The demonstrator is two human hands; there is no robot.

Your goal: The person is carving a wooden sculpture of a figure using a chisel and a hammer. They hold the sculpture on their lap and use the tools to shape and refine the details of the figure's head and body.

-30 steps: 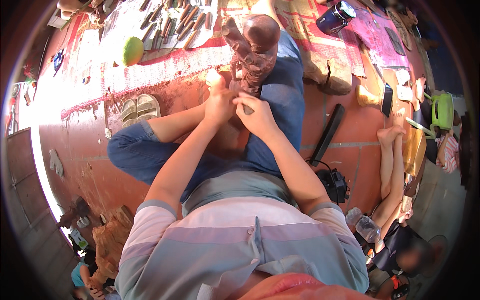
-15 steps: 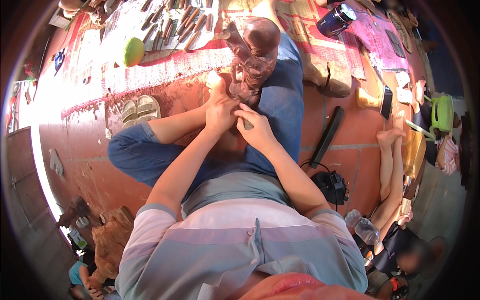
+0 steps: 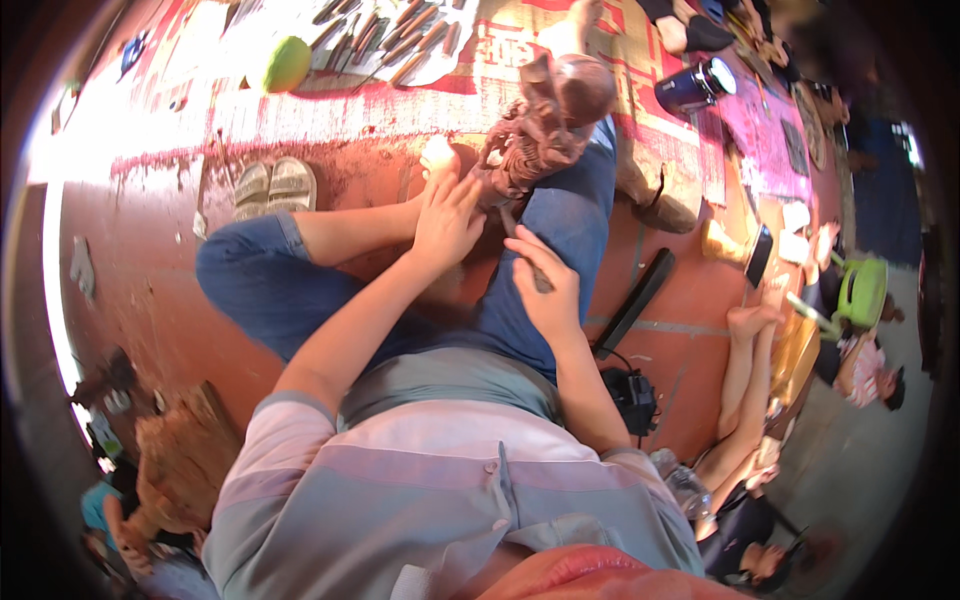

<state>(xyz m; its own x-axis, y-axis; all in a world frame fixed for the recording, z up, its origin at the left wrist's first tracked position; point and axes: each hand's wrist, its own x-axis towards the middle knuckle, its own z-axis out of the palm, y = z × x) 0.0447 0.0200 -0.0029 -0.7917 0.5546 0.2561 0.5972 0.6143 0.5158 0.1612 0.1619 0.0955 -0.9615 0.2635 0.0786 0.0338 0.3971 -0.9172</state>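
Observation:
A dark reddish-brown carved wooden figure (image 3: 540,145) with a rounded top leans against my right leg, its base toward me. My left hand (image 3: 447,225) lies beside the base with its fingers stretched out, the fingertips at the wood. In my right hand (image 3: 550,295) is a slim carving chisel (image 3: 541,281); its handle end shows in the palm and its blade points up toward the figure's base. The fingers curl round it just above my right thigh. How much the left fingertips press on the wood cannot be made out.
Several carving tools (image 3: 405,35) lie on paper on a red patterned mat (image 3: 230,130), near a green round fruit (image 3: 287,64). Sandals (image 3: 275,185) rest at left. A dark blue flask (image 3: 690,87), a black bar (image 3: 635,300) and other people's legs (image 3: 745,370) are at right.
My hands have drawn apart, and the left fingers have straightened. The figure has tilted to the right. The whole view has shifted slightly.

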